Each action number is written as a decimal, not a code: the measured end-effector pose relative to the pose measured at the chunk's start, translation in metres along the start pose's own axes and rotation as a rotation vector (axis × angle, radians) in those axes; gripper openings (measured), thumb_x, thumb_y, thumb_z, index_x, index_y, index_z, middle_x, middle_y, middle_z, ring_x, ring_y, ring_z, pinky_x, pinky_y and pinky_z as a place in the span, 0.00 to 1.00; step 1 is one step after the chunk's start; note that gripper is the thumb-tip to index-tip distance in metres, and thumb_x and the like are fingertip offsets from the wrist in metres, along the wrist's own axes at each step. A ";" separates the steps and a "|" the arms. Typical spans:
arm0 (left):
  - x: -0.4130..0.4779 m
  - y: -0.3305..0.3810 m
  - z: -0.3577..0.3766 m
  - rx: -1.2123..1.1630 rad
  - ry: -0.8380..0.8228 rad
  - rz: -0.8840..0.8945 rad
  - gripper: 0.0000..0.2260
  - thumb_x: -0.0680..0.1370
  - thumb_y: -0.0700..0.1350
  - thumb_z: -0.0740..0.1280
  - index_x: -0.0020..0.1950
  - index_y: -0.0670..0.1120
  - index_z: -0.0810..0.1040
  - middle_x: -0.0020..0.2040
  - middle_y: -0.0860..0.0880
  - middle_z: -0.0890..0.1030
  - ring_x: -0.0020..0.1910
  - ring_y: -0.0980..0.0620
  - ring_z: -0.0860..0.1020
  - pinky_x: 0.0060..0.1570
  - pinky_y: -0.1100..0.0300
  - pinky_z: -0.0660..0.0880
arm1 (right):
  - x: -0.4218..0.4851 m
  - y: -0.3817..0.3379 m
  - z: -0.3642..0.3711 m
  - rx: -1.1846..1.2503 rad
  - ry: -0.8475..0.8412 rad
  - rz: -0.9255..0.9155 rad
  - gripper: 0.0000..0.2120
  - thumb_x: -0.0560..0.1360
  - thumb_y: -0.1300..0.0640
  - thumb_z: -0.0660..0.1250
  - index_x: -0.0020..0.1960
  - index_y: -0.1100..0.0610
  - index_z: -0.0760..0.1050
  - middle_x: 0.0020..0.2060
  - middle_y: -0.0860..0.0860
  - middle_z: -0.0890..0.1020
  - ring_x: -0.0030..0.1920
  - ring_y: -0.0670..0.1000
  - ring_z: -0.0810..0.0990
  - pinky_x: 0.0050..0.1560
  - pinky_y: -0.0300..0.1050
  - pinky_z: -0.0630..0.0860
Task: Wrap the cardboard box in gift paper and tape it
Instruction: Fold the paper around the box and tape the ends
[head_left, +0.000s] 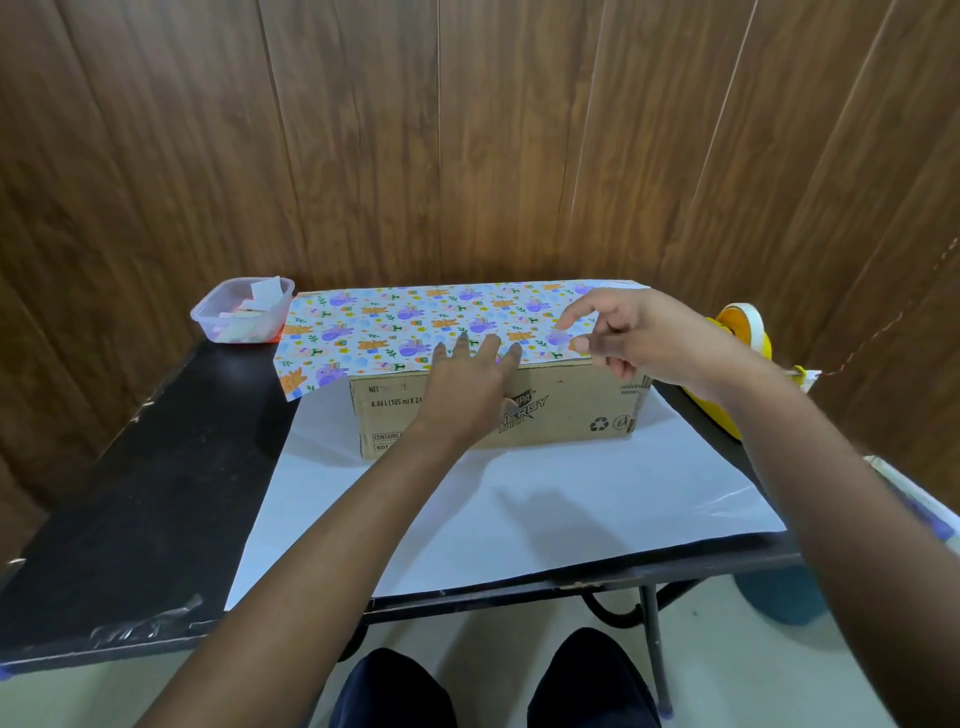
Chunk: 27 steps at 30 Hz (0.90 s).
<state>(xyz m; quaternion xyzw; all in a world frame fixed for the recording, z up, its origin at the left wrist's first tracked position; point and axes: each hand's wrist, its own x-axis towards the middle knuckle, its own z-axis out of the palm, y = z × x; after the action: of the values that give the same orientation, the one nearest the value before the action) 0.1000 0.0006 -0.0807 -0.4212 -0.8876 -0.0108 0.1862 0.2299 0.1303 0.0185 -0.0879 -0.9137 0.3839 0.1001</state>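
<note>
A brown cardboard box (566, 410) stands on the white back side of the gift paper (519, 499). The patterned side of the gift paper (395, 322) is folded over the box top, its edge ending near the front top edge. My left hand (470, 382) presses flat on that paper edge, fingers straight on the box top. My right hand (628, 332) hovers over the right part of the box top and pinches a small clear piece of tape (563, 338) between thumb and forefinger.
A yellow tape dispenser (743, 332) sits at the right of the box on the black table (130, 493). A clear plastic tub (241, 312) with paper scraps stands at the back left. A wooden wall rises right behind the table.
</note>
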 end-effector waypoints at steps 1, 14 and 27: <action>0.000 0.000 0.000 0.002 0.005 0.001 0.33 0.76 0.58 0.64 0.76 0.50 0.54 0.72 0.45 0.62 0.72 0.37 0.60 0.68 0.41 0.59 | 0.000 0.007 0.003 0.151 0.043 0.031 0.05 0.77 0.62 0.65 0.49 0.54 0.78 0.27 0.49 0.72 0.24 0.42 0.68 0.26 0.33 0.67; -0.003 -0.003 0.009 0.019 0.107 0.009 0.31 0.74 0.56 0.68 0.72 0.43 0.65 0.69 0.42 0.70 0.69 0.37 0.67 0.65 0.42 0.64 | 0.040 0.031 0.059 0.473 0.299 0.154 0.04 0.70 0.64 0.72 0.38 0.59 0.78 0.33 0.50 0.78 0.37 0.46 0.76 0.43 0.34 0.70; 0.001 -0.011 -0.017 -0.771 0.108 -0.303 0.08 0.78 0.50 0.62 0.52 0.58 0.79 0.53 0.59 0.80 0.54 0.54 0.76 0.53 0.57 0.69 | 0.023 0.038 0.050 0.702 0.073 -0.078 0.07 0.72 0.73 0.65 0.40 0.62 0.75 0.30 0.51 0.81 0.31 0.45 0.79 0.39 0.33 0.76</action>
<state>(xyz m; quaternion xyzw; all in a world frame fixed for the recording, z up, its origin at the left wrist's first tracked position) 0.0970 -0.0089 -0.0630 -0.3238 -0.8593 -0.3917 0.0573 0.1984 0.1282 -0.0405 -0.0271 -0.7244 0.6672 0.1715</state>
